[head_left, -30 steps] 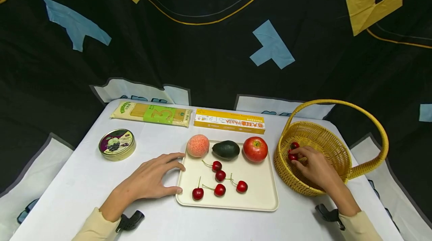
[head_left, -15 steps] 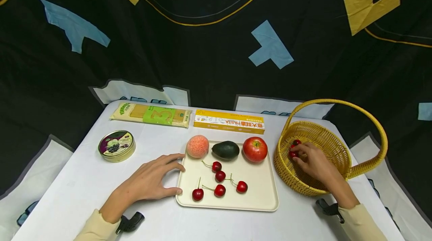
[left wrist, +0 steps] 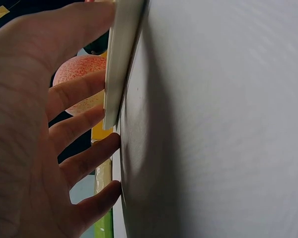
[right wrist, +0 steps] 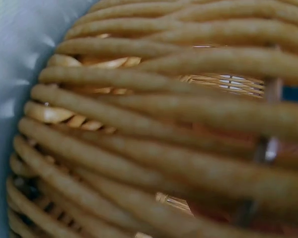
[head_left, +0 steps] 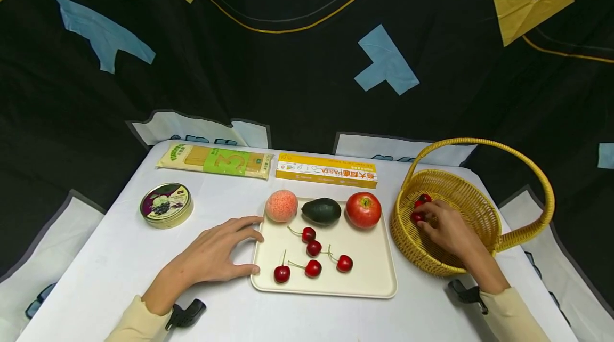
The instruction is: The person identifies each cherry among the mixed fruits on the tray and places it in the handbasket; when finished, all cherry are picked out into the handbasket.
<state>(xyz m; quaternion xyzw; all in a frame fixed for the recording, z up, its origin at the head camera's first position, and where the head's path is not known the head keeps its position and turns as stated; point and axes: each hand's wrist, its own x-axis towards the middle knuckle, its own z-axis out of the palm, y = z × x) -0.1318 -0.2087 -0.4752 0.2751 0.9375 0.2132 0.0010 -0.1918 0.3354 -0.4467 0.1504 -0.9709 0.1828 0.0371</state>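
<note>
My left hand [head_left: 218, 252] rests at the left rim of a cream tray [head_left: 369, 278], fingers spread and touching its edge; in the left wrist view the fingertips meet the tray's side [left wrist: 120, 64]. On the tray lie several red cherries [head_left: 344, 263], a peach [head_left: 281, 206], a dark green avocado [head_left: 321, 211] and a red apple [head_left: 363, 210]. My right hand [head_left: 448, 229] reaches into a yellow wicker basket [head_left: 408, 246], thumb and fingers pinching a cherry [head_left: 416, 217] low inside. Other cherries [head_left: 425, 198] lie just beyond the fingertips. Basket weave [right wrist: 154, 99] fills the right wrist view, hiding the hand.
A pasta packet [head_left: 216, 161] and a yellow pasta box [head_left: 326, 170] lie along the back of the white table [head_left: 230, 315]. A round tin [head_left: 166, 205] stands at the left. The basket's tall handle [head_left: 523, 171] arches up on the right.
My right hand has shifted slightly to the right inside the basket. More cherries show by its fingertips, and one sits farther back. The left hand and the tray stay in place.
</note>
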